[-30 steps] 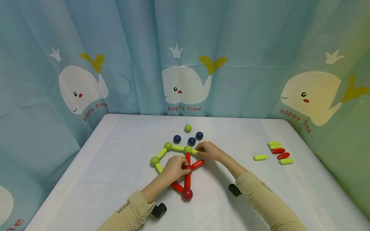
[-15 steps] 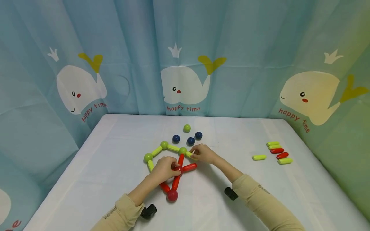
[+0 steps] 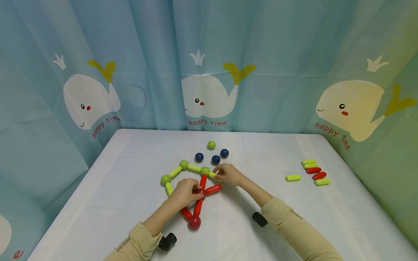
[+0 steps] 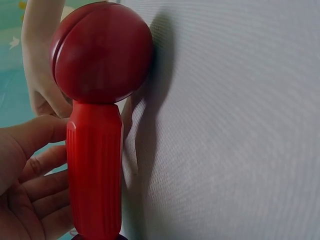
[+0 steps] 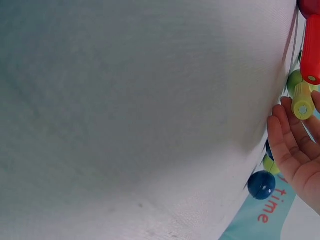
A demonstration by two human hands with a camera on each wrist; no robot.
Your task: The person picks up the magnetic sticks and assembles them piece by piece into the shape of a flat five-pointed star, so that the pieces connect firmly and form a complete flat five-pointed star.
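Note:
A flat frame of magnetic rods and balls lies on the white table. Its far side has yellow-green rods [image 3: 194, 168] and green balls [image 3: 165, 179]; its near side has red rods [image 3: 198, 207] and a red ball [image 3: 194, 222] at the corner. My left hand [image 3: 184, 193] grips the middle red ball [image 3: 203, 192], where several red rods meet. Part of the frame's left side is hidden under that hand. At the upper right, my right hand [image 3: 231, 174] pinches a yellow-green rod [image 5: 303, 102] joined to a green ball [image 3: 205, 170]; its outer end is free.
Beyond the frame lie several blue balls [image 3: 215, 159] and a loose green ball [image 3: 211, 145]. Loose yellow-green rods [image 3: 322, 182] and red rods [image 3: 319, 175] lie at the table's right, one rod [image 3: 292, 178] slightly apart. A whale-print curtain [image 3: 156, 90] hangs behind the table.
The frame has slid left and turned slightly, both hands moving left with it. The grips look the same. Over the last half second there is only a slight further shift left.

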